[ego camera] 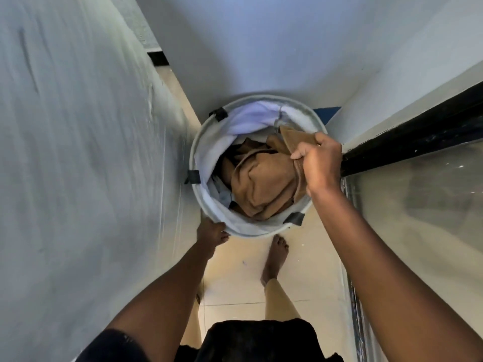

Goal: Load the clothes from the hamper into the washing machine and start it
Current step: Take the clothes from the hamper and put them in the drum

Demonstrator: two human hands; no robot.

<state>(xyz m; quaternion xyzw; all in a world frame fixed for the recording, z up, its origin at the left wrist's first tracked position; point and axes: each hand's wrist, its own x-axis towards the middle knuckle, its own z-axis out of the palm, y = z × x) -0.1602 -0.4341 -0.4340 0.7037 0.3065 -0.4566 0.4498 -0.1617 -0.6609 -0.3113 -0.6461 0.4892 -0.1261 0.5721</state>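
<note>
A round white fabric hamper (198, 142) with black handle tabs stands on the floor in a narrow corner. Inside lies a crumpled brown garment (261, 181) over some pale blue and dark clothes. My right hand (318, 163) is at the hamper's right rim and grips a fold of the brown garment. My left hand (210, 232) holds the hamper's near-left rim from below, its fingers partly hidden under the rim. No washing machine is in view.
A white wall (78, 152) runs close along the left and another closes the far end. On the right is a black-framed glass panel (418, 205). My bare foot (277, 257) stands on the beige floor tiles just behind the hamper.
</note>
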